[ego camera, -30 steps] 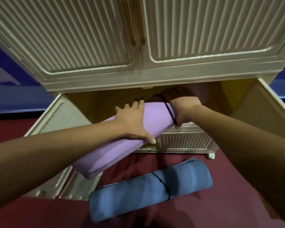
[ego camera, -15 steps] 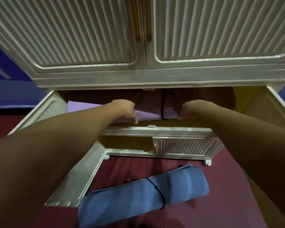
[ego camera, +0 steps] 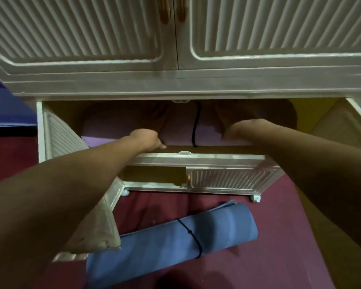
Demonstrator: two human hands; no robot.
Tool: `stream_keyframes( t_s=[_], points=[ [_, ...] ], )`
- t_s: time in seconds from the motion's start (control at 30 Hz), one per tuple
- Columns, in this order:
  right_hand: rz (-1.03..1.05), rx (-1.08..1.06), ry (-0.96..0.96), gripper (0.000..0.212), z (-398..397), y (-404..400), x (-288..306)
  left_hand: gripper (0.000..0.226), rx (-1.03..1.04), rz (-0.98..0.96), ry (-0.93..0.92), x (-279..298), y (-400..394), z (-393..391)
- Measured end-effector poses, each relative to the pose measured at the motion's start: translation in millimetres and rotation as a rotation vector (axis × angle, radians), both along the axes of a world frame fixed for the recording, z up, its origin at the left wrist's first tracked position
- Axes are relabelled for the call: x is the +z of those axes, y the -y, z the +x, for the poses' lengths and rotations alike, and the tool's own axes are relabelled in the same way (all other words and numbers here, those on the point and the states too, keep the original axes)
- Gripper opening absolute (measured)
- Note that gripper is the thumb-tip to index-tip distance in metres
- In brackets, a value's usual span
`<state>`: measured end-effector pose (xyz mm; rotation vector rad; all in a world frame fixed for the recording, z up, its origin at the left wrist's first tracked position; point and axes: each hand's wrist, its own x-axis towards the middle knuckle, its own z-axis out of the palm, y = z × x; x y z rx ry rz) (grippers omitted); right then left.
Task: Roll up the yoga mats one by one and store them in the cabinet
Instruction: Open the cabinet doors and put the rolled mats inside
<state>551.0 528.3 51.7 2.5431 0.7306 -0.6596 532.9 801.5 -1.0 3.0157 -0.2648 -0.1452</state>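
A rolled purple yoga mat [ego camera: 175,132], tied with a black cord, lies across the open middle compartment of the cream ribbed cabinet [ego camera: 196,84]. My left hand [ego camera: 148,139] curls over the mat's front edge left of the cord. My right hand [ego camera: 238,130] reaches onto the mat right of the cord, its fingers lost in the dark interior. A second rolled mat, blue [ego camera: 175,243] and also cord-tied, lies on the red floor in front of the cabinet.
The compartment's two doors stand open, left door [ego camera: 56,138] and right door [ego camera: 342,126]. Below, a lower left door [ego camera: 96,226] hangs open over the blue mat's end and the lower right door [ego camera: 227,178] is closed. The upper doors are closed. Red floor [ego camera: 279,247] spreads around.
The purple mat went from tilted outside the opening to lying flat inside the compartment. Both hands followed it in, and my view moved closer and lower.
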Motion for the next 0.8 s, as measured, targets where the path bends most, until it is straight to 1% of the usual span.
stream_keyframes(
  t_s=[0.03, 0.07, 0.1, 0.13, 0.17, 0.2, 0.23, 0.33, 0.37, 0.43, 0.5, 0.57, 0.63, 0.67, 0.73, 0.77, 0.8],
  points=[
    [0.018, -0.001, 0.019, 0.053, -1.9, 0.3, -5.0, 0.111, 0.002, -0.034, -0.019, 1.3, -6.0, -6.0],
    [0.114, -0.119, 0.036, 0.053, -9.3, -0.4, -4.6, 0.088, 0.034, -0.002, -0.047, 3.7, -9.3, -15.5],
    [0.211, -0.182, 0.091, 0.055, -16.1, -0.8, -7.0, 0.06, 0.068, 0.021, -0.096, 6.7, -11.1, -24.7],
    [0.292, -0.246, 0.137, 0.06, -26.9, -1.5, -4.3, 0.043, 0.102, 0.049, -0.141, 8.5, -12.6, -30.1],
    [0.331, -0.261, 0.182, 0.068, -37.9, -1.1, -1.6, 0.034, 0.108, 0.062, -0.156, 13.9, -10.2, -33.9],
    [0.349, -0.25, 0.212, 0.073, -45.8, -1.3, 2.3, 0.029, 0.11, 0.067, -0.154, 21.3, -3.7, -36.9],
    [0.335, -0.244, 0.231, 0.072, -48.3, -0.8, 3.0, 0.029, 0.114, 0.084, -0.142, 29.9, 3.2, -37.9],
    [0.289, -0.221, 0.259, 0.043, -63.7, -10.9, 22.0, 0.033, 0.092, 0.149, -0.131, 57.0, 25.3, -49.1],
    [0.299, -0.2, 0.284, 0.043, -73.3, -13.3, 29.4, 0.034, 0.068, 0.185, -0.113, 63.8, 30.8, -57.3],
    [0.349, -0.204, 0.313, 0.049, -95.0, -11.5, 44.0, 0.044, 0.02, 0.295, -0.074, 77.2, 37.4, -81.9],
    [0.419, -0.25, 0.302, 0.054, -120.6, -4.0, 63.0, 0.056, 0.04, 0.363, -0.022, 96.6, 29.4, -109.2],
    [0.459, -0.272, 0.329, 0.054, -143.6, 7.7, 82.5, 0.063, 0.159, 0.392, 0.032, 120.2, 8.3, -134.9],
    [0.429, -0.274, 0.447, 0.052, -165.8, 23.9, 100.0, 0.067, 0.366, 0.371, 0.076, 138.9, -17.3, -162.4],
    [0.396, -0.312, 0.511, 0.053, -177.6, 32.5, 105.9, 0.071, 0.496, 0.317, 0.066, 143.4, -31.7, -180.3],
    [0.357, -0.508, 0.592, 0.066, -201.4, 48.9, 111.2, 0.085, 0.709, 0.194, -0.011, 147.5, -56.5, -222.2],
    [0.356, -0.652, 0.599, 0.074, -214.6, 57.1, 111.0, 0.09, 0.74, 0.175, -0.033, 144.9, -65.8, -243.7],
    [0.369, -0.799, 0.581, 0.081, -227.7, 65.0, 110.1, 0.089, 0.72, 0.174, -0.006, 141.0, -73.0, -262.7]
  ],
)
